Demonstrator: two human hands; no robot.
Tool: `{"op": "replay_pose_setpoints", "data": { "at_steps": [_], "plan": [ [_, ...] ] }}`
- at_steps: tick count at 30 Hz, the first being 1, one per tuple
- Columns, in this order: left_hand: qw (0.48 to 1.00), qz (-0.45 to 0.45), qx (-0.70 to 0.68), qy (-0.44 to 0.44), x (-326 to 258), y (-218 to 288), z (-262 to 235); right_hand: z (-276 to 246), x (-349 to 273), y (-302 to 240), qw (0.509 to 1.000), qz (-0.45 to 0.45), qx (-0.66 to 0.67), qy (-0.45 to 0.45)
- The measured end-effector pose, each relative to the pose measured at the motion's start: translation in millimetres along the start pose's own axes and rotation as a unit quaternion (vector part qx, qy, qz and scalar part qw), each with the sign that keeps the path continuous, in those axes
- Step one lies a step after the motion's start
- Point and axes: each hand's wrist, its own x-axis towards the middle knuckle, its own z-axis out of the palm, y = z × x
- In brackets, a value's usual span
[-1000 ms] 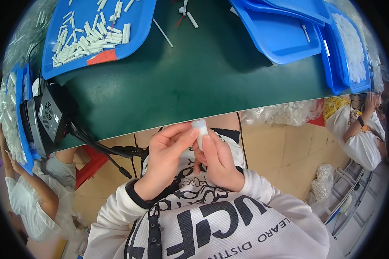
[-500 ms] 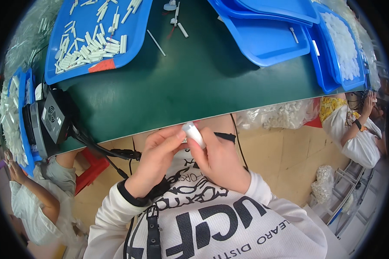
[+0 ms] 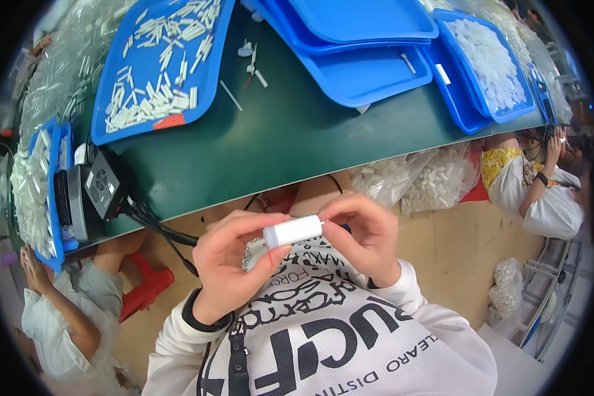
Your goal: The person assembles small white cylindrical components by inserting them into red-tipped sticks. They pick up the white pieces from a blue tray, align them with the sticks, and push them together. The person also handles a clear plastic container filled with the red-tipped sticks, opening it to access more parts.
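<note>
A small white cylinder [image 3: 293,231] with a thin red wire hanging from its left end is held level in front of my chest, below the edge of the green table [image 3: 277,138]. My left hand [image 3: 234,264] pinches its left end between thumb and fingers. My right hand [image 3: 366,241] grips its right end with the fingertips. Both hands sit close together over my white printed sweatshirt.
A blue tray [image 3: 204,79] with several white pieces lies at the table's left, empty stacked blue trays [image 3: 369,72] in the middle, a blue bin [image 3: 508,112] of white parts at the right. A black device [image 3: 89,198] with cables sits at the left edge. Other people sit at left and right.
The white cylinder has turned from pointing upward to lying level between my hands, and both hands have dropped lower, nearer my chest.
</note>
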Motion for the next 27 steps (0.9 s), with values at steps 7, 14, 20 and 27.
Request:
{"op": "replay_pose_setpoints", "data": {
  "at_steps": [7,14,20,27],
  "plan": [
    [0.994,-0.013,0.061,-0.09,9,-11,14,-14,-27,8,0.99,0.082,0.091,0.069],
    [0.93,-0.106,0.224,-0.27,29,4,0,-105,-74,31,0.946,0.139,0.078,0.283],
    [0.877,-0.218,0.287,-0.32,32,71,-33,-314,-145,55,0.757,0.107,-0.223,0.605],
    [0.94,-0.163,0.229,-0.194,36,80,-42,-467,-136,112,0.744,0.314,-0.189,0.558]
  ]
}}
